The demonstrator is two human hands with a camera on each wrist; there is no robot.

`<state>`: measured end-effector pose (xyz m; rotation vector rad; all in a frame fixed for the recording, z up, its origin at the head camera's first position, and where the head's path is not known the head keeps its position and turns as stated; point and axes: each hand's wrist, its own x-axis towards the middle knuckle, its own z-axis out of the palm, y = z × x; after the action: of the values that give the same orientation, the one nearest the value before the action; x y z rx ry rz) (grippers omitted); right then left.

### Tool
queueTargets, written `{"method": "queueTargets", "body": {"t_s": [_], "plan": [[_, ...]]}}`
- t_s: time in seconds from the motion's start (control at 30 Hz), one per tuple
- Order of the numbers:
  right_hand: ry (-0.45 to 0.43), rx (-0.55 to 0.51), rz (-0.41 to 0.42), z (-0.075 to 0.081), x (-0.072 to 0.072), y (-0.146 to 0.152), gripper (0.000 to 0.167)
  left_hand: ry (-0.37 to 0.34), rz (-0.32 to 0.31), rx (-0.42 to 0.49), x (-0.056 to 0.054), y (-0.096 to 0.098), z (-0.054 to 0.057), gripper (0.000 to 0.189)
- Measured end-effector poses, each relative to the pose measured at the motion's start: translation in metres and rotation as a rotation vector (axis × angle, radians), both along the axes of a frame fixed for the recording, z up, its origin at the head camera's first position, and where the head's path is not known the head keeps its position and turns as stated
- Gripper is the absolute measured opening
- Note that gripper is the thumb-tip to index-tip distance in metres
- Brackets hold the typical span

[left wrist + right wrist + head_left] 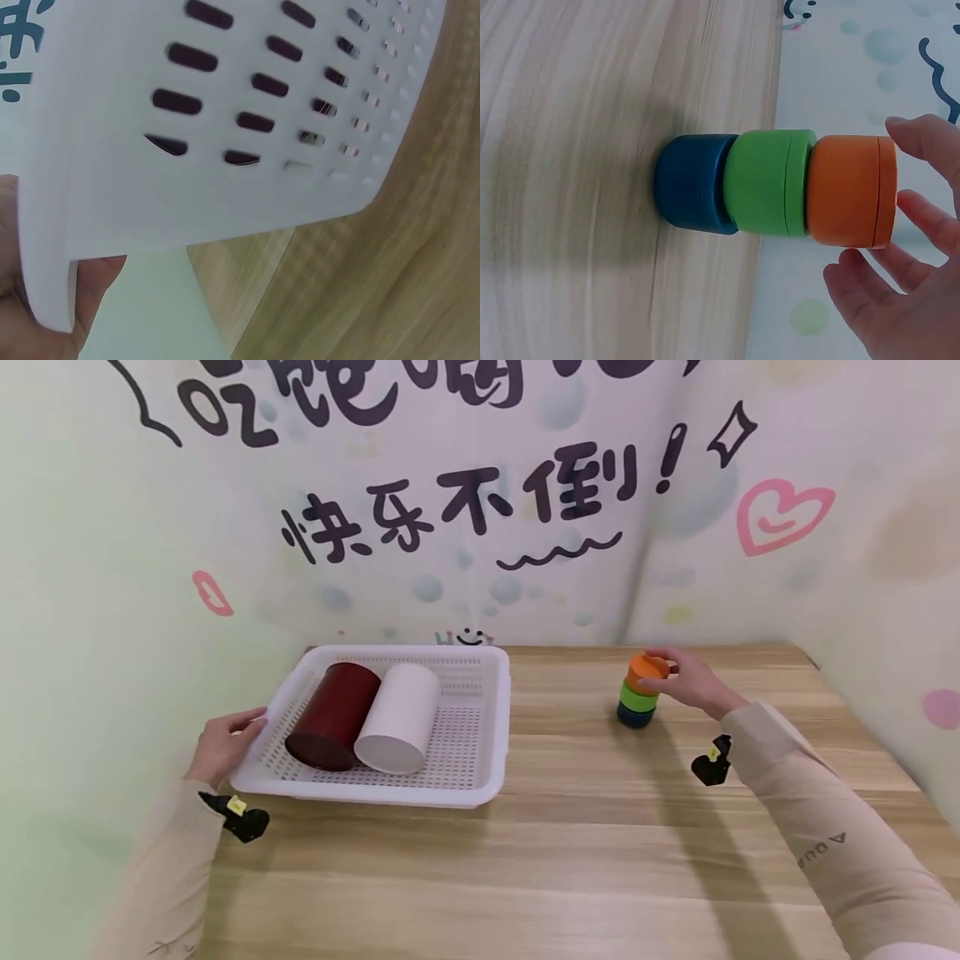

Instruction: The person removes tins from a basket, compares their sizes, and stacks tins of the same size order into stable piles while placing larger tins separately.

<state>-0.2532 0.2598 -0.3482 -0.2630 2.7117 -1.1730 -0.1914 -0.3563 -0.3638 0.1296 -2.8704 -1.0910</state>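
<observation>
Nearest: left sleeve (pixel 176 860), dark marks at bottom edge, too partial to read. Right sleeve (pixel 832 827), dark lettering along forearm, an "A" readable, rest unclear. Black wrist cameras (pixel 708 768) with yellow tags, print too small. Wooden table (pixel 420 893) underneath.

White basket (pixel 491 735) on table's left, long axis left-right. Left hand (pixel 221 747) grips its left rim, rim between thumb and fingers. Inside, red can (pixel 333 714) and white can (pixel 401 718) lie on their sides, side by side; flat round ends face the person, long axes run away, far ends slanting right.

Jar stack well right of basket, toward table's back: upright column, long axis vertical. Blue jar (pixel 694 180) on table, green jar (pixel 769 182) on it, orange jar (pixel 847 191) on top, lid end up. Right hand (pixel 693 677) has fingers spread around orange jar's top; cannot tell how firmly they touch.

Farthest: wall (pixel 450 602). Big black writing (pixel 465 502) reads "快乐不倒!"; line above is cut by top edge, "吃饱喝" readable. Pink heart (pixel 780 522) at right, small black smiley (pixel 469 639) low down behind basket.
</observation>
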Motion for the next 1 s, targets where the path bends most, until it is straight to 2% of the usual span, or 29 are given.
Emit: {"method": "queueTargets", "body": {"t_s": [0.13, 0.23, 0.33, 0.4, 0.47, 0.6, 0.7, 0.87, 1.0], "plan": [[0.028, 0.013, -0.026, 0.006, 0.002, -0.001, 0.073, 0.001, 0.003, 0.000, 0.001, 0.001, 0.000, 0.046], [0.138, -0.018, -0.126, 0.016, 0.008, -0.009, 0.072, 0.016, 0.005, -0.006, 0.003, 0.001, 0.000, 0.045], [0.268, -0.081, -0.216, 0.029, 0.018, -0.025, 0.064, 0.038, 0.003, 0.002, 0.002, 0.002, 0.000, 0.044], [0.316, -0.123, -0.210, 0.038, 0.023, -0.041, 0.058, 0.043, 0.004, 0.004, 0.001, 0.002, 0.001, 0.043], [0.329, -0.157, -0.167, 0.046, 0.027, -0.059, 0.053, 0.051, 0.006, 0.008, 0.001, 0.001, 0.002, 0.043], [0.263, -0.259, -0.061, 0.045, 0.033, -0.098, 0.045, 0.036, -0.002, 0.008, 0.000, 0.001, 0.000, 0.043], [0.149, -0.340, -0.004, 0.040, 0.035, -0.134, 0.043, 0.024, 0.000, 0.007, 0.001, -0.001, -0.002, 0.043], [-0.059, -0.481, 0.072, 0.037, 0.029, -0.204, 0.043, 0.071, 0.031, -0.004, 0.002, -0.001, 0.001, 0.040], [-0.181, -0.510, 0.124, 0.036, 0.021, -0.251, 0.045, 0.062, 0.063, 0.004, 0.002, 0.002, 0.000, 0.040]]}}
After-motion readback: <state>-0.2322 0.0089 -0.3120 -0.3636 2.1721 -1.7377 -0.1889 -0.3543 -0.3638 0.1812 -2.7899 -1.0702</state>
